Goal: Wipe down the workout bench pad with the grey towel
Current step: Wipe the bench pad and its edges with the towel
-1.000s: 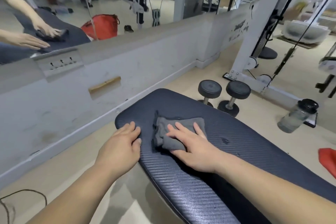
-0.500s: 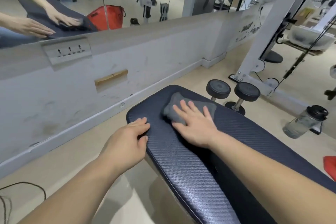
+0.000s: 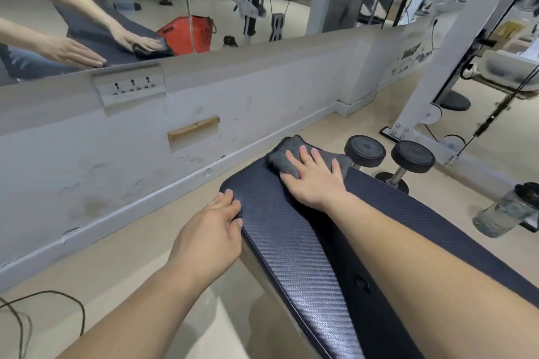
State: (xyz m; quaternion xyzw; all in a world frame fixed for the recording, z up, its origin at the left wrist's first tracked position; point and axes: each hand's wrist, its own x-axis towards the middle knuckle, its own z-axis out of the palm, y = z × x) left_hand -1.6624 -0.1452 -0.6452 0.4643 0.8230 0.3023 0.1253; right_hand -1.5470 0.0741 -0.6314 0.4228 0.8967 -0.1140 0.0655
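The dark textured bench pad (image 3: 291, 242) runs from the lower right up to the middle of the view. A crumpled grey towel (image 3: 284, 156) lies at the pad's far end, partly over its edge. My right hand (image 3: 313, 181) presses flat on the towel with straight, spread fingers. My left hand (image 3: 210, 230) rests on the pad's left edge, its fingers on top and its thumb against the side.
Two black dumbbells (image 3: 388, 156) stand on the floor just beyond the pad's far end. A clear water bottle (image 3: 507, 210) sits on the floor at the right. A white machine frame (image 3: 446, 61) rises behind. A low wall with a mirror (image 3: 145, 9) runs along the left. A cable (image 3: 43, 315) lies at lower left.
My right hand has pushed the towel away from me along the pad to its far end. My left hand has stayed on the pad's left edge.
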